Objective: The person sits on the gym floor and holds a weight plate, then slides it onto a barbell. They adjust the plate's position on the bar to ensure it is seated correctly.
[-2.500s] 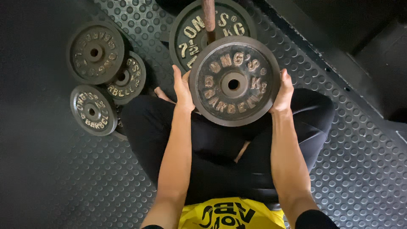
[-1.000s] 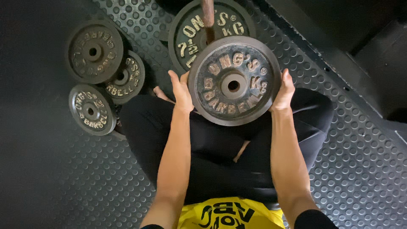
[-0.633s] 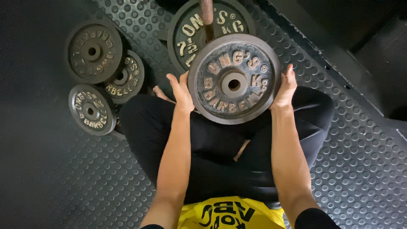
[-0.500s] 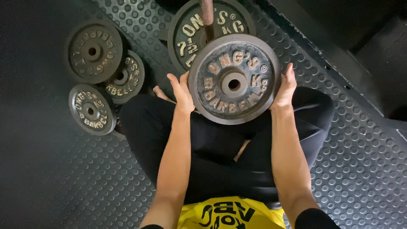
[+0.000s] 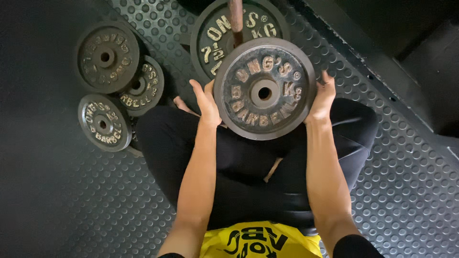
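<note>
I hold a round dark iron weight plate (image 5: pixel 264 89) flat-faced toward me, above my crossed legs in black trousers. My left hand (image 5: pixel 206 102) presses its left rim and my right hand (image 5: pixel 321 95) presses its right rim. Behind it lies a larger weight plate (image 5: pixel 213 36) on the floor, with a rusty bar end (image 5: pixel 235 16) standing up through its centre hole. The held plate covers the lower part of that larger plate.
Three smaller weight plates (image 5: pixel 107 56) (image 5: pixel 142 86) (image 5: pixel 104 122) lie overlapping on the studded black rubber floor (image 5: pixel 406 191) to my left. A dark raised ledge (image 5: pixel 377 62) runs diagonally at the upper right.
The held plate has drifted slightly up and left toward the bar; both hands kept their grip on its rims.
</note>
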